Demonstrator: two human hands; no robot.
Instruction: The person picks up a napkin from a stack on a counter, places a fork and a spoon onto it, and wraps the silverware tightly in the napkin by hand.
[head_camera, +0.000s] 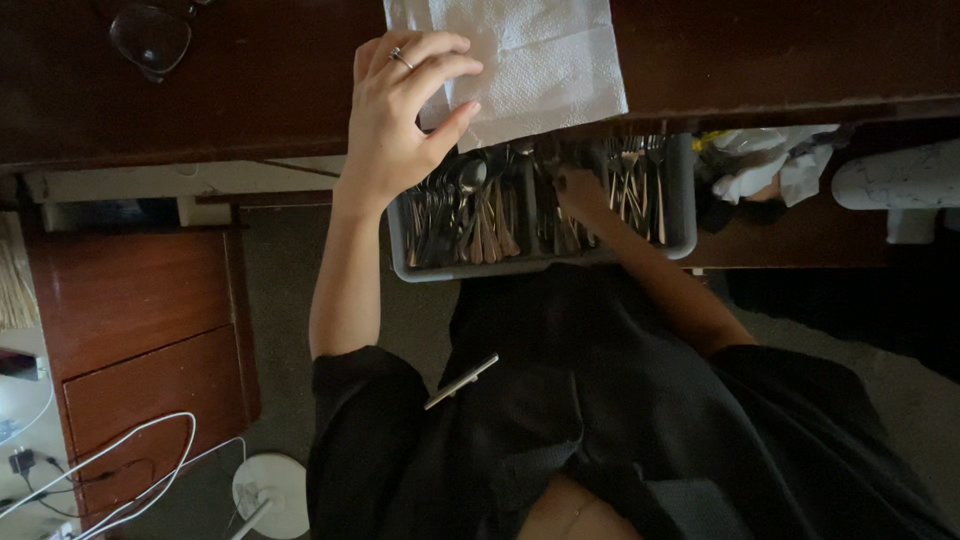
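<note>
My left hand (400, 110), a ring on one finger, rests on the left edge of a white paper towel (530, 55) spread on the dark wooden tabletop (260, 80), fingers pinching its border. My right hand (580, 192) reaches down into a grey cutlery tray (682, 200) under the table edge, among several spoons (470, 205) and forks (635, 175). Shadow hides its fingers, so I cannot tell whether they hold a piece. The tray sits just beyond my lap.
Eyeglasses (150, 38) lie on the tabletop at far left. A wooden cabinet (140, 330) stands at left with white cables (110, 465) and a round white base (270, 490) on the floor. Crumpled white bags (770, 165) sit right of the tray. A silver clip (462, 381) is on my dark clothing.
</note>
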